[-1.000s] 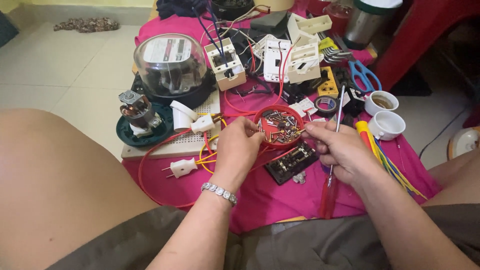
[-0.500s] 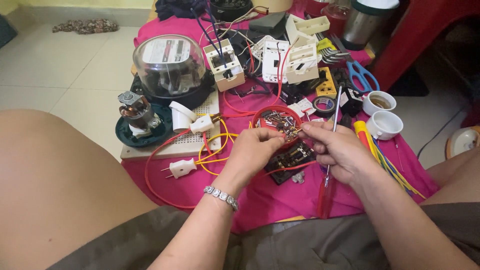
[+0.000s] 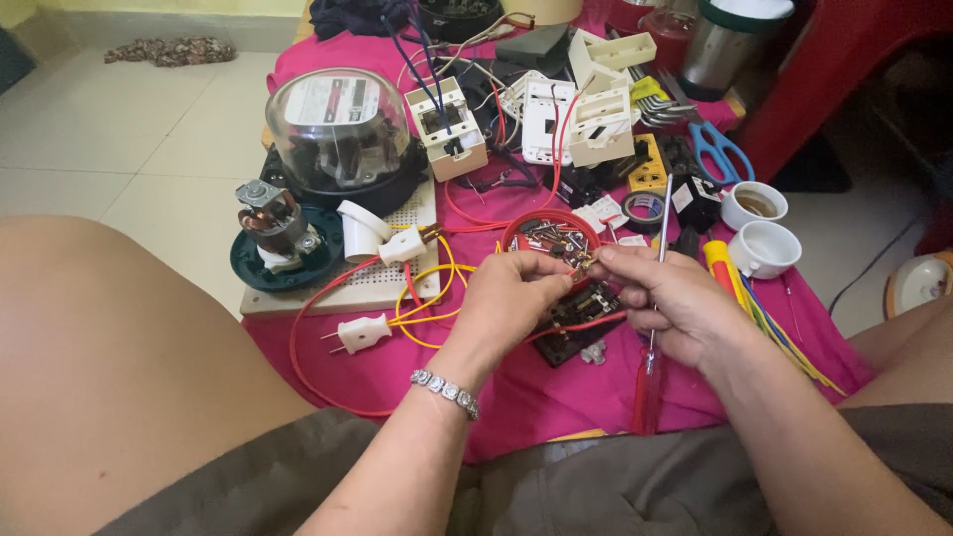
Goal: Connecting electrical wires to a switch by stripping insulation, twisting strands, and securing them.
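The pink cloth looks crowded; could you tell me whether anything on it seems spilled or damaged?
Nothing looks spilled. The screws stay inside the red dish. Red wire and yellow wire loop loosely across the pink cloth, and one yellow loop hangs past the pegboard.

Home room turned into an electrical repair corner, pale tiled floor [image 3: 119,149], low tabletop covered with a magenta cloth [image 3: 556,397], glass-domed electricity meter [image 3: 338,129], white plastic switch boxes [image 3: 596,119], loose red and yellow wires [image 3: 417,298], blue-handled scissors [image 3: 720,149], white ceramic cups [image 3: 764,248].
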